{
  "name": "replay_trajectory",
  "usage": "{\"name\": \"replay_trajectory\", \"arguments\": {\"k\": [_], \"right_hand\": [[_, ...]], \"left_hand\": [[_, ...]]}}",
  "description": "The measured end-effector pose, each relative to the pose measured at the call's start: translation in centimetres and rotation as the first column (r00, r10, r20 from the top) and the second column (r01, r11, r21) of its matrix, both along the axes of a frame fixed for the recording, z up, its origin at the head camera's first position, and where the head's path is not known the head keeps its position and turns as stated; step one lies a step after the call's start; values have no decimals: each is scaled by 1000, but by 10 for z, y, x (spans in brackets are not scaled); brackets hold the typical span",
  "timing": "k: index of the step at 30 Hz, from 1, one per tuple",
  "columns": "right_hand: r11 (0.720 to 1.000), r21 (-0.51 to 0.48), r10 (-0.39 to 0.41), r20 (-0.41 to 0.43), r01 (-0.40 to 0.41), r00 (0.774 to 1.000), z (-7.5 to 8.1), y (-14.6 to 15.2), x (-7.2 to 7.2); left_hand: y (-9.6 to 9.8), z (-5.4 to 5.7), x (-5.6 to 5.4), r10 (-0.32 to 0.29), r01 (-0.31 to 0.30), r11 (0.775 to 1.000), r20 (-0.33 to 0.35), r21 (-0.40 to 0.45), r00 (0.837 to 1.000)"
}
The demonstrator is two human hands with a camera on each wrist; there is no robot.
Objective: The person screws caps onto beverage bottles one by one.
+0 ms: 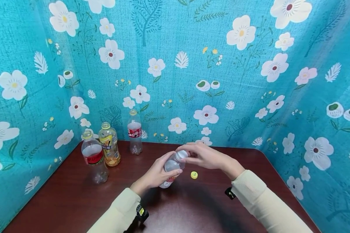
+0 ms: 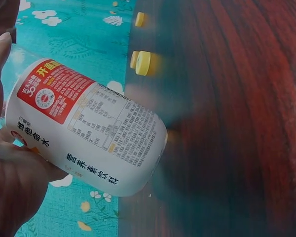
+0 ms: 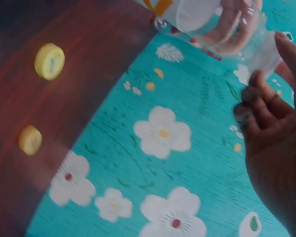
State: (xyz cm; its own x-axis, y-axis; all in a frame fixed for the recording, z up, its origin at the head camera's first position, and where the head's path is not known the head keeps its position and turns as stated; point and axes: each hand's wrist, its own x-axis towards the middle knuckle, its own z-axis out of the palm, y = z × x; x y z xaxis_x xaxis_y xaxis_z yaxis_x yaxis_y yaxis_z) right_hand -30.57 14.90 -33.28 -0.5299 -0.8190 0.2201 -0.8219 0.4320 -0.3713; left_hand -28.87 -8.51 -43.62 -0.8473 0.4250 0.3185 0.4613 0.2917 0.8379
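My left hand grips a clear plastic drink bottle round its body, tilted above the table. Its white label with a red panel fills much of the left wrist view. At the bottle's top, my right hand pinches the white cap between thumb and fingers. The cap sits on the bottle's neck. To the right of the bottle lies a yellow cap on the table. More yellow caps show in the right wrist view.
Back left on the dark red-brown table stand three uncapped bottles: a red-labelled bottle, a yellow-labelled bottle and another red-labelled bottle. A teal flowered cloth rises behind the table and along both sides.
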Motion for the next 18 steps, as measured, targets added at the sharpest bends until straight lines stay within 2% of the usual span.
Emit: {"name": "replay_trajectory", "arguments": {"k": [5,10,18], "right_hand": [[998,-49,-53,-51,50,997,-6,-3,1],[989,-82,-131,-107,123,985,-9,-9,7],[983,-114,-153,-92,143,984,-10,-13,12]], "left_hand": [[2,-1,0,-7,8,1000,-21,27,1000],[4,-3,1,27,-26,999,-46,26,999],[5,-6,2,36,-34,999,-48,40,998]]}}
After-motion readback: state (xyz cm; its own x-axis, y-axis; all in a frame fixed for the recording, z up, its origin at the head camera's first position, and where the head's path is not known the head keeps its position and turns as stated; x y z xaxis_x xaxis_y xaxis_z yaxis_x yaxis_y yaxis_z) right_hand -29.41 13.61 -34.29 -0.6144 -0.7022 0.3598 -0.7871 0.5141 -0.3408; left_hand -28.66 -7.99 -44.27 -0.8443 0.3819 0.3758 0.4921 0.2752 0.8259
